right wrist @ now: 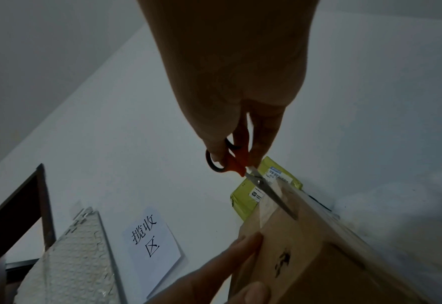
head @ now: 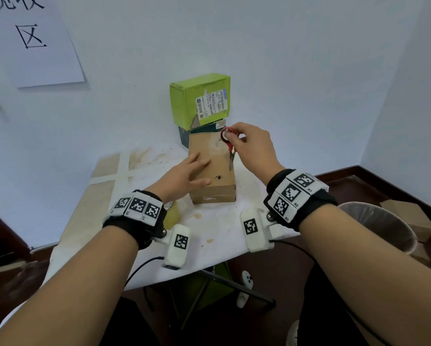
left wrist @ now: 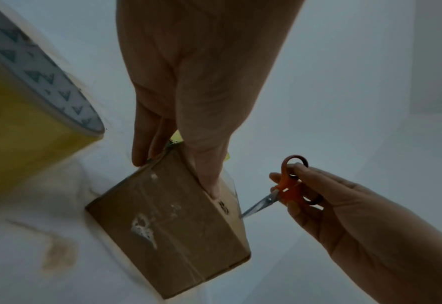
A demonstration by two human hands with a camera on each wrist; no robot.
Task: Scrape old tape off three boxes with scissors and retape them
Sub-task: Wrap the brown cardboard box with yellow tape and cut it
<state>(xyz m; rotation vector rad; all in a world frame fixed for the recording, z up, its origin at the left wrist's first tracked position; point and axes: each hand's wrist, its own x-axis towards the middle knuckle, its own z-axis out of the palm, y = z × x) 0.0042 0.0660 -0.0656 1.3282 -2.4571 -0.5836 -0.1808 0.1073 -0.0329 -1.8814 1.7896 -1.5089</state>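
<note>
A brown cardboard box [head: 217, 188] lies on the white-covered table [head: 217, 231]. My left hand [head: 184, 176] rests flat on its top, fingers straight, holding it down. My right hand [head: 254, 146] grips red-handled scissors [head: 230, 147] at the box's far right edge, with the blades together and pointing down along that edge. In the right wrist view the scissors [right wrist: 240, 164] lay their blade on a strip of clear tape on the brown box [right wrist: 318, 257]. The left wrist view shows the scissors [left wrist: 279, 195] with their tip at the brown box's [left wrist: 167, 226] right edge.
A green box [head: 199, 101] with a shipping label sits on a dark box [head: 184, 137] against the wall behind the brown one. A yellow tape roll [head: 170, 214] stands by my left wrist. A lined waste bin [head: 379, 226] is on the floor at the right.
</note>
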